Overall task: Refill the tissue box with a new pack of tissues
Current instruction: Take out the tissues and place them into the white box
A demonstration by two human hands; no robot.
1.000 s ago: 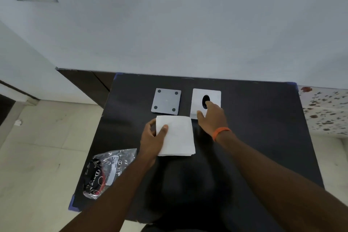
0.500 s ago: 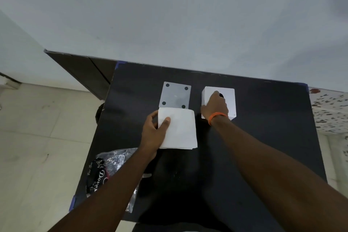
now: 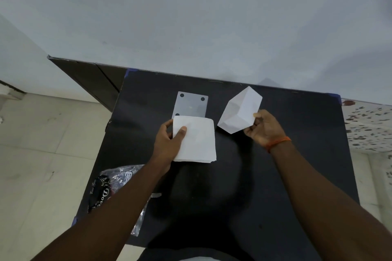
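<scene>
A white stack of tissues [image 3: 196,139] is held at its left edge by my left hand [image 3: 168,144], thumb on top, just above the black table [image 3: 297,133]. My right hand [image 3: 262,128], with an orange band at the wrist, grips the white cube-shaped tissue box [image 3: 238,111] by its right side and holds it tilted above the table. The box's grey base plate [image 3: 192,106], with dark dots at its corners, lies flat behind the tissue stack, which covers its near edge.
An empty clear plastic wrapper [image 3: 114,188] with black print lies at the table's front left corner, partly under my left forearm. A pale wall runs along the table's far edge. Tiled floor [image 3: 42,154] lies to the left, a speckled surface [image 3: 369,125] to the right.
My right hand has lifted the tissue box off the table and tipped it over, moving it right. My left hand keeps hold of the tissue stack.
</scene>
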